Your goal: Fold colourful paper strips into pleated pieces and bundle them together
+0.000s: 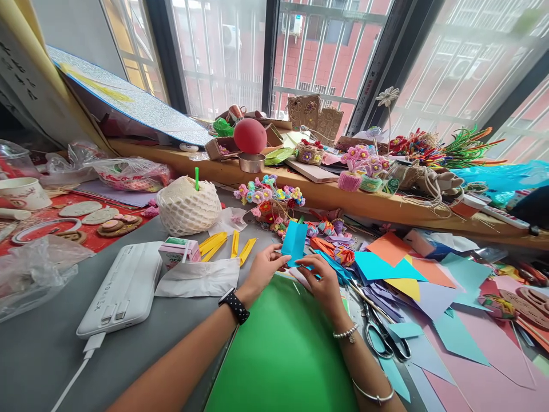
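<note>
A small blue piece of paper (294, 240) with a crease stands upright between my two hands. My left hand (266, 266) pinches its lower left edge between thumb and fingers. At the lower right edge, the fingertips of my right hand (318, 276) are closed on the same paper. Both hands are just above the far end of a glossy green sheet (285, 349). To the left lie folded yellow paper strips (213, 246). Blue and orange folded paper pieces (334, 257) lie just right of the paper.
Scissors (381, 337) lie right of my right forearm, beside loose coloured paper (458, 337). On the left are a white power bank (122, 289), a small carton (179, 252) and a coconut in foam netting (189, 206). Crocheted flowers (270, 194) stand ahead, below a crowded wooden sill (319, 197).
</note>
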The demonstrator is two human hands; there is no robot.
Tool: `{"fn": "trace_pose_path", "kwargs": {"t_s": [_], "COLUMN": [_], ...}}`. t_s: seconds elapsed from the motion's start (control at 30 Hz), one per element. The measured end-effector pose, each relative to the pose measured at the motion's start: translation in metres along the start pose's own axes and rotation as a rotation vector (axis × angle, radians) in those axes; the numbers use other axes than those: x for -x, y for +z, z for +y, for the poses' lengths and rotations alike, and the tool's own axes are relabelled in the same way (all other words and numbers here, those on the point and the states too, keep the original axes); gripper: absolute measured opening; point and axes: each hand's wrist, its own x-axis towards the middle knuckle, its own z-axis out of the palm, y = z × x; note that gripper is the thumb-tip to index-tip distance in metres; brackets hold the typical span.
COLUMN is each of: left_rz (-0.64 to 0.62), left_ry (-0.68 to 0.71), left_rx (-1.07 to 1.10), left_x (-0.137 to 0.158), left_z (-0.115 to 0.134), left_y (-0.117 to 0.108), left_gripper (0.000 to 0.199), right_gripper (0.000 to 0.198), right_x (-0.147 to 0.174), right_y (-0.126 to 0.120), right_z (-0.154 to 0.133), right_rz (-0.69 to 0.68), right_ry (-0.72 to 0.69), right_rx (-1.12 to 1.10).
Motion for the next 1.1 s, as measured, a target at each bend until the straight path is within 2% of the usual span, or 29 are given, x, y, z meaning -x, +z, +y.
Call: {"fn": "trace_pose_path", "kwargs": {"t_s": [0.27,0.67,0.9,1.1], "left_rz": [-0.091,-0.212,-0.283,-0.215], "left_ry": [0.026,-0.055,0.010,0.012], "left_rx": [-0.009,0.066,-0.039,-0.136], "left_x": [0.0042,0.0082,0.0058,0.0072], "left_z": [0.0040,0.0086,0.0095,0.0080], "left_y": [0.0031,0.0060,0.0005,0.0052], "left_gripper": [0.042,0.053,0.047,0.045], "right_gripper": [0.011,0.021,0.022,0.020], "right_x": [-0.0020,-0.0011,-0.0005,0.0003], "right_y": [-0.0016,-0.0017,0.0008,0.0028], "right_z": [0.0043,0.0041,0.0062,0.0049], "right_rz": [0.029,0.080,0.082,0.071], "right_ry": [0.056,0.186,0.221,0.214], "right_rx": [-0.070,-0.064,-0.066,-0.079]}}
